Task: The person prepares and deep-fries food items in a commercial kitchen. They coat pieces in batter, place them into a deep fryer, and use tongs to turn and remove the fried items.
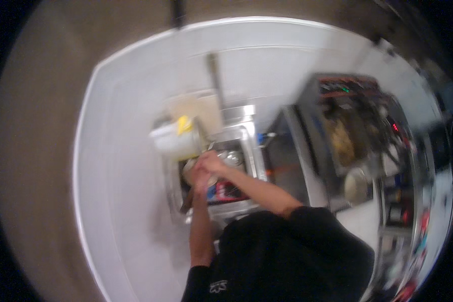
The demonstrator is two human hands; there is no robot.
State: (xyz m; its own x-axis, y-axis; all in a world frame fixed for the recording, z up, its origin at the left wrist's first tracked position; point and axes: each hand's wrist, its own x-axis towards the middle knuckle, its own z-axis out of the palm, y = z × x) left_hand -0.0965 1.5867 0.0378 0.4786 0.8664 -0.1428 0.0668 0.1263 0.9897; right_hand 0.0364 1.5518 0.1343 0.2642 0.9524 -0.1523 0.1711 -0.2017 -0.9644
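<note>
My left hand and my right hand are pressed together over a stainless steel sink, just below what seems to be a faucet. Blur and overlap hide the fingers, and whether anything lies between the palms cannot be told. Inside the basin, a shiny round vessel sits right of my hands. A pale round dish shows partly behind my left hand. Below them lies a red item with a blue one beside it.
Behind the sink's left side stand a white container with a yellow cloth-like piece and a beige board. To the right is a dark kitchen appliance with lit displays, near yellowish food and a pale round item. White walls enclose the corner.
</note>
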